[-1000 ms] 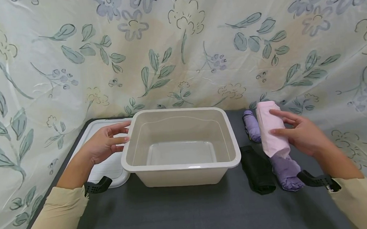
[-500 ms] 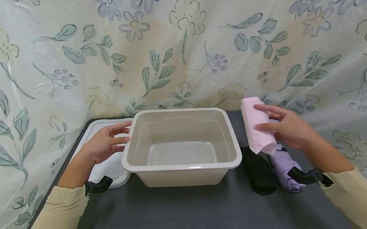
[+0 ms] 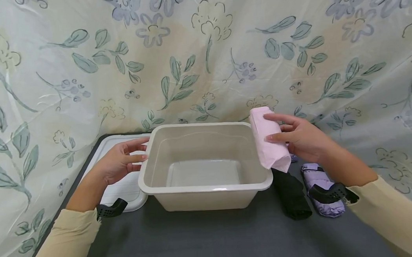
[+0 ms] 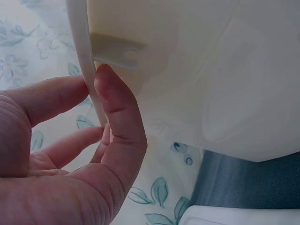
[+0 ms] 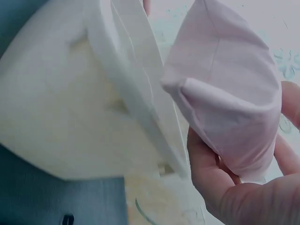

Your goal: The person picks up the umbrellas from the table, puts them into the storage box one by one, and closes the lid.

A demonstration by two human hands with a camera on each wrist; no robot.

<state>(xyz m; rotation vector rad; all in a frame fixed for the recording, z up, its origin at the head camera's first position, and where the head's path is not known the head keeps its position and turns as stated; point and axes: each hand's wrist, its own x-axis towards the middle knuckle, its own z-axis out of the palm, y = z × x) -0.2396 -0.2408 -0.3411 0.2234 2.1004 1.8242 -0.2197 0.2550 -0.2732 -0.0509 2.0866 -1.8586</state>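
Observation:
A beige plastic bin (image 3: 203,200) stands upright in the middle of the table, its inside bare. At its left rim my left hand (image 3: 121,161) holds on; in the left wrist view the thumb and fingers pinch the bin's rim (image 4: 80,37). My right hand (image 3: 302,136) grips a rolled pink cloth (image 3: 268,142) between thumb and fingers. This roll is raised and tilted, overlapping the bin's right rim in the head view. Seen from the right wrist, the folded end of the pink cloth (image 5: 229,108) is close beside the bin wall (image 5: 61,108).
A white lid (image 3: 119,194) lies left of the bin, partly behind my left hand. Right of the bin are a black cloth roll (image 3: 292,198) and a lavender cloth roll (image 3: 316,176); another purple roll (image 3: 293,158) is mostly hidden. A floral curtain (image 3: 173,59) hangs behind the table (image 3: 212,238).
My right hand has carried the pink roll leftward and slightly up, from above the purple rolls to the bin's right rim. My left hand has stayed at the left rim.

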